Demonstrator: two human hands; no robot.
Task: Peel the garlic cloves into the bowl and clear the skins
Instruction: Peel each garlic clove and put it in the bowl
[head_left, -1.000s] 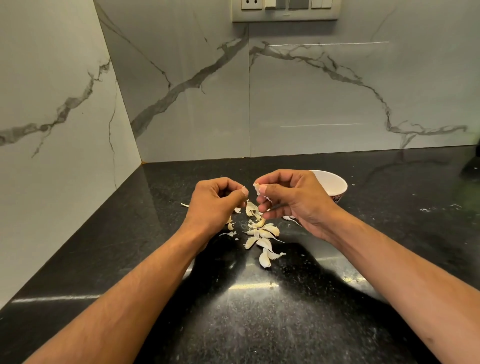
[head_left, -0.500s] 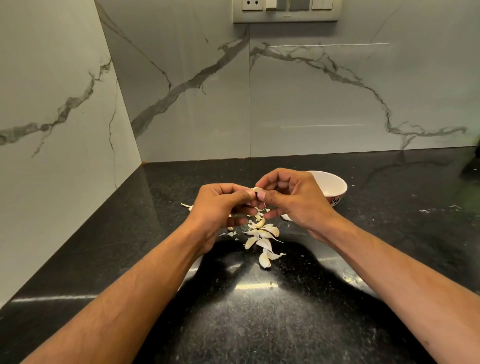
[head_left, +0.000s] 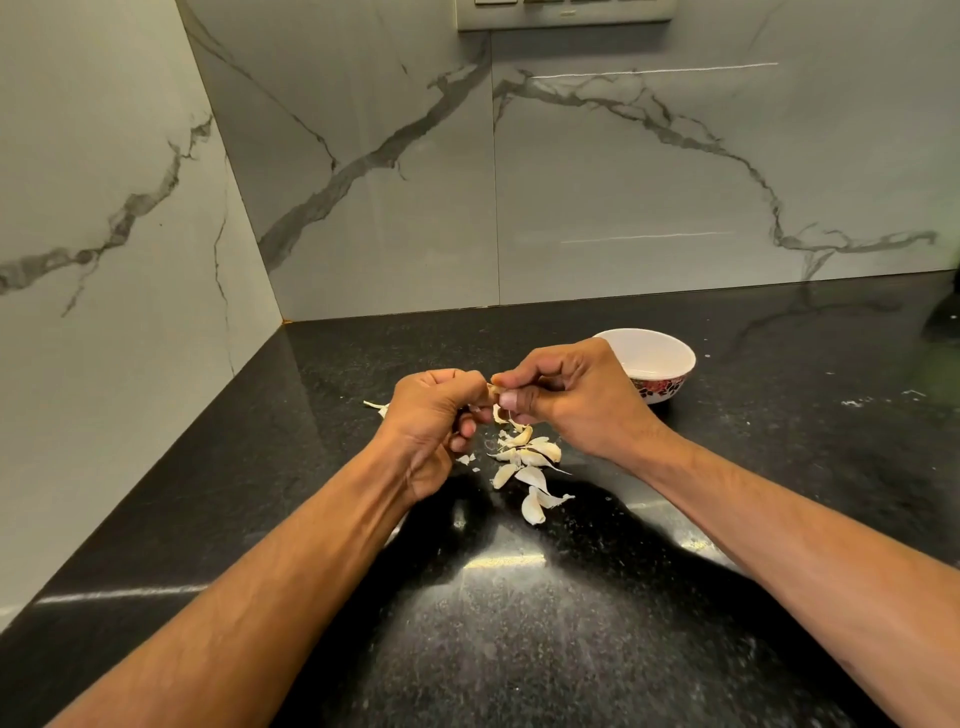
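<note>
- counter (head_left: 519, 649): glossy black, finely speckled with pale flecks;
- walls (head_left: 597, 182): pale grey-white marble look, crossed by dark grey veins;
- bowl (head_left: 655, 358): white inside, red and dark floral pattern outside;
- garlic cloves (head_left: 527, 460): cream to off-white, papery skins paler;
- switch plate (head_left: 566, 15): light grey.

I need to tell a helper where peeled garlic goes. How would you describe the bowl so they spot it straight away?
Start at the black stone countertop that runs into the marble-walled corner. Just beyond the right hand, further from the person than the pile of garlic cloves, stands the bowl. It is the only dish there: round, white inside, with a dark red flower pattern on its outer wall.
</note>
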